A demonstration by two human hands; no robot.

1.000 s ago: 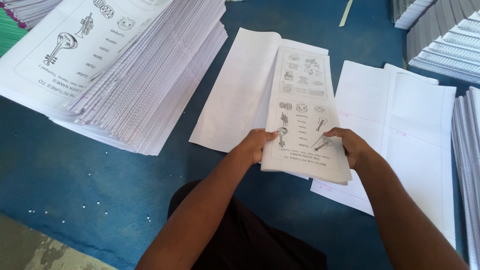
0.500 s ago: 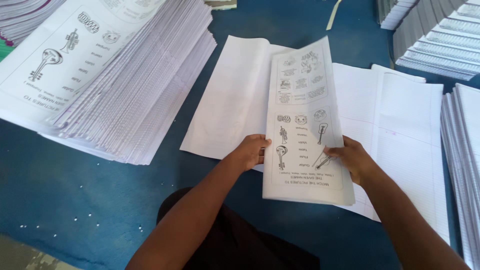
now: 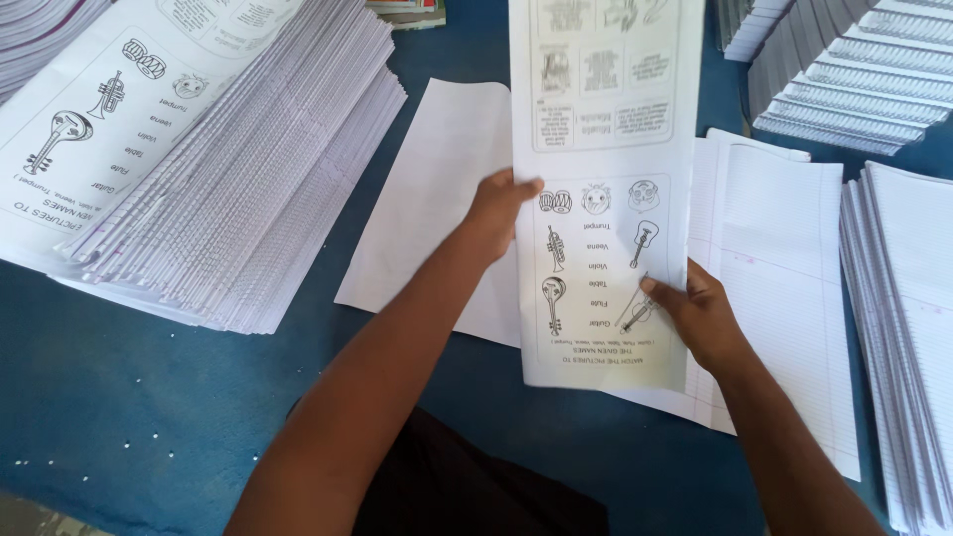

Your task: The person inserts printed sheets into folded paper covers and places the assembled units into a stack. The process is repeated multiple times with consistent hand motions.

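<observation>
Lifted higher and further from the body than half a second ago, the printed worksheet (image 3: 606,179) now stretches tall between both hands; the left hand (image 3: 499,213) grips its left edge at mid-height, the right hand (image 3: 700,318) pinches its lower right edge. Beneath the hands lie a blank sheet (image 3: 437,199) and ruled paper (image 3: 784,258), a tall printed stack (image 3: 199,149) beyond the left hand; keeping both edges level should help the sheet land square.
</observation>
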